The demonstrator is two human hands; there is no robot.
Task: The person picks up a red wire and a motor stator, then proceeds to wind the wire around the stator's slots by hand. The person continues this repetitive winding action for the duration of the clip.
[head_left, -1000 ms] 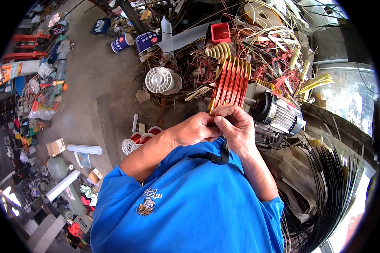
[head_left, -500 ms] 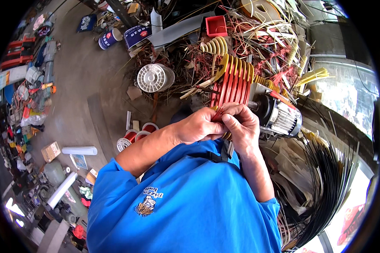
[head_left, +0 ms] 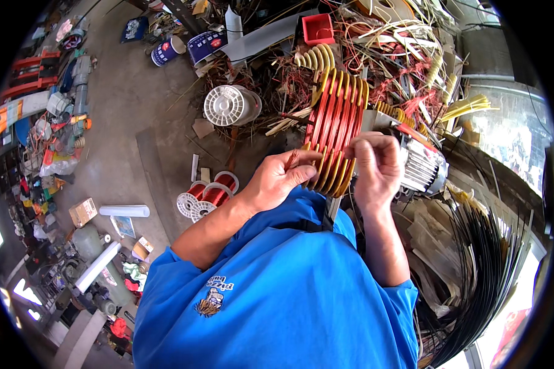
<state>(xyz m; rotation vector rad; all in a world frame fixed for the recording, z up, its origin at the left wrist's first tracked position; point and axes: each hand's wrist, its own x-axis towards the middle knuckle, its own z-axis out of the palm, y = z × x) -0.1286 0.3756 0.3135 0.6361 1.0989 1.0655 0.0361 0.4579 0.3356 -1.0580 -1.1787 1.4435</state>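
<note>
In front of me, a yellow winding former (head_left: 343, 83) carries several bands of red enamelled copper wire (head_left: 333, 123). My left hand (head_left: 276, 179) is at the former's near left edge, its fingertips against the yellow rims. A short reddish wire end (head_left: 291, 160) stands up between its closed thumb and fingers. Off the former's right side, my right hand (head_left: 378, 166) is raised with thumb and fingers pinched together. Whatever lies in that pinch is too small to tell.
A finned electric motor (head_left: 421, 165) sits right of the former. Red wire spools (head_left: 216, 194) and a white spool (head_left: 224, 106) stand on the floor at left. Scrap wire and strips, with a red box (head_left: 317, 29), heap beyond. Black rods (head_left: 483, 264) lie at lower right.
My hands were together at the near part of the coil; now they are apart, the left at the former's left edge and the right off to its right. More of the former's near rims shows.
</note>
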